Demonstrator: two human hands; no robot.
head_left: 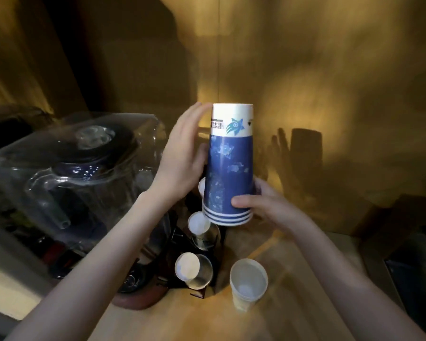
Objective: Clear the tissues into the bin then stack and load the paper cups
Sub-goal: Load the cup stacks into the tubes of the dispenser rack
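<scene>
I hold a stack of blue-and-white paper cups upside down in mid-air, rims at the bottom. My right hand grips the stack near its rims. My left hand rests flat against the stack's left side, fingers reaching up to the white base. Below the stack a dark cup holder carries several cups lying with their white bases toward me. A single white cup stands upright and empty on the wooden counter. No tissues or bin are in view.
A large clear water dispenser jug with a handle stands to the left, close to my left forearm. A golden-brown wall closes the back. A dark edge shows at the right of the counter.
</scene>
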